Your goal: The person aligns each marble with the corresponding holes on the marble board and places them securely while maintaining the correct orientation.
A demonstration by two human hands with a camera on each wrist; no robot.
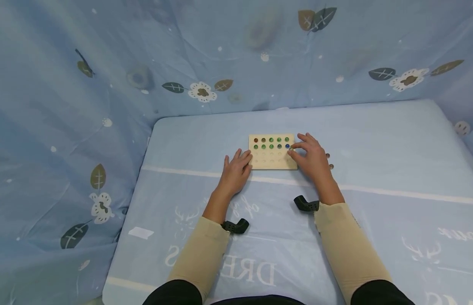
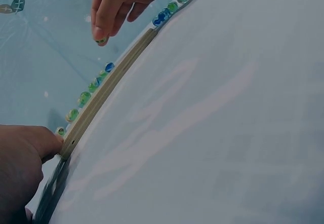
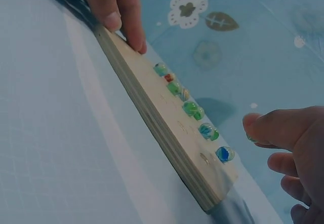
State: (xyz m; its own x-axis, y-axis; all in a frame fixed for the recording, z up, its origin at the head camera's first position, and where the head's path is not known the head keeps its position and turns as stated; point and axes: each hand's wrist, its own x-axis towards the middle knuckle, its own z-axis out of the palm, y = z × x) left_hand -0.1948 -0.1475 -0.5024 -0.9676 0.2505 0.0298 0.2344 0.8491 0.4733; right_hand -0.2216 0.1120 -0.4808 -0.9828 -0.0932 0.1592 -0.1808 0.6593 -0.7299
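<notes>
A pale wooden board (image 1: 272,164) lies on the covered table, with rows of round hollows. Glass marbles (image 1: 271,146) fill its two far rows, mostly green, with blue ones at the right and reddish-brown ones at the far left; the two nearer rows are bare. My left hand (image 1: 235,173) rests at the board's left edge, its thumb (image 3: 112,22) against the near corner and fingers on the top. Over the right edge, my right hand (image 1: 312,159) pinches a greenish marble (image 2: 102,41) between thumb and forefinger, raised above the board, other fingers spread.
Loose marbles (image 1: 331,166) lie on the table right of the board, partly behind my right hand; the left wrist view shows several, blue and green (image 2: 172,6). A white patch (image 1: 141,232) sits near the table's left edge. Flower-printed cloth (image 1: 202,51) hangs behind.
</notes>
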